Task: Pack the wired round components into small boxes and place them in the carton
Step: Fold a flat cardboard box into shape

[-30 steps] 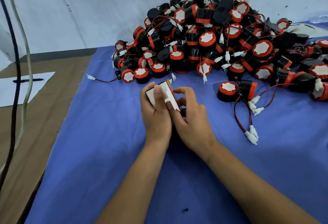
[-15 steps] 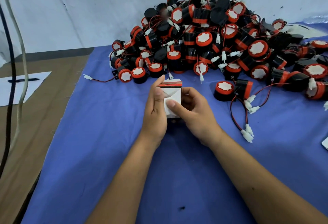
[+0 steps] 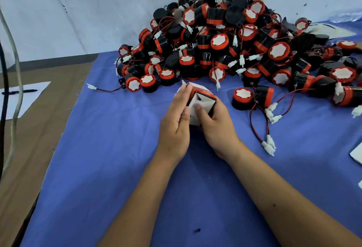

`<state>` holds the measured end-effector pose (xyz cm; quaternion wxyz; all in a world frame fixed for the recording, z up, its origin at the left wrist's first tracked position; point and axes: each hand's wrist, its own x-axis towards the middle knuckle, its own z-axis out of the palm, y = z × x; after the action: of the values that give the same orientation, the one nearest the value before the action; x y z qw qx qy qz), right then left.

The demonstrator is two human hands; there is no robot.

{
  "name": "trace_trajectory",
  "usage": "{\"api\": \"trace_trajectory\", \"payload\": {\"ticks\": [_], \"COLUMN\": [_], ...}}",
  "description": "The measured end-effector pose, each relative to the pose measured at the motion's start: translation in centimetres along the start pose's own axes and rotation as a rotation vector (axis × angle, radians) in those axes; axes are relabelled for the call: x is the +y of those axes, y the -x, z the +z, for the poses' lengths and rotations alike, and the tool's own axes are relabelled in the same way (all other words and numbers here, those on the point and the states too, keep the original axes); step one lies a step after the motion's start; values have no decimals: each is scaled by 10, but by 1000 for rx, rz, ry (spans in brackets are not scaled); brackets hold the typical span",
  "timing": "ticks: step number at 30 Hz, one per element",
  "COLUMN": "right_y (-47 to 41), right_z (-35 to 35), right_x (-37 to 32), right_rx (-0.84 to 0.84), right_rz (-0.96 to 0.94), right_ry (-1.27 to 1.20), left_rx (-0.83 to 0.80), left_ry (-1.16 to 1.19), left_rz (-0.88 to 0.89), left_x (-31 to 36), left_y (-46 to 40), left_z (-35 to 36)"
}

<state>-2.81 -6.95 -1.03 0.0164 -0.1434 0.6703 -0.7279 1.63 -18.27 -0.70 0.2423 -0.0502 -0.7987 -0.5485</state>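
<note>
A blue cloth [image 3: 98, 168] covers most of the table. At its far side sits a big pile of round parts [image 3: 231, 47], black with red rings and thin red and black wires. The pile is the thing to steer by. It is very big, so I think most of the packing is still to do.

Just in front of the pile, two hands hold one small box [image 3: 197, 105] between them. The box is white with a red and black edge. Its top flaps stand open, and it is not clear if a part is inside yet. The left hand [image 3: 176, 121] presses flat against the left side of the box, with its fingers straight. The right hand [image 3: 213, 123] wraps round the right side, and its thumb pushes on the front.

To the right of the box, near the front edge of the pile, two loose parts [image 3: 252, 98] lie with their wires trailing toward the person. Left of the pile one white plug [image 3: 91, 86] lies on the cloth.

No carton shows, and no finished boxes show. So this box needs closing, then putting away.
</note>
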Motion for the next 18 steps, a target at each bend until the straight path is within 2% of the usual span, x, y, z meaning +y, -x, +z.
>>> {"api": "trace_trajectory", "payload": {"ticks": [3, 6, 7, 11, 15, 18], "right_y": [-1, -2, -2, -1, 6, 8], "right_z": [-2, -8, -10, -11, -4, 5], "right_x": [-1, -2, -3, -1, 0, -3], "right_rx": [27, -65, -79, -61, 43, 68], "right_rz": [42, 112, 95, -77, -362, -477], "right_ry": [-73, -266, -247, 80, 488, 650], "left_rx": [-3, 59, 68, 72, 101, 115], "left_ry": [-47, 72, 130, 295, 405, 461], "left_rz": [53, -89, -144, -244, -273, -316], "left_x": [-2, -6, -7, -1, 8, 9], "left_y": [1, -2, -3, -5, -1, 0], "left_z": [4, -1, -3, -4, 3, 5]}}
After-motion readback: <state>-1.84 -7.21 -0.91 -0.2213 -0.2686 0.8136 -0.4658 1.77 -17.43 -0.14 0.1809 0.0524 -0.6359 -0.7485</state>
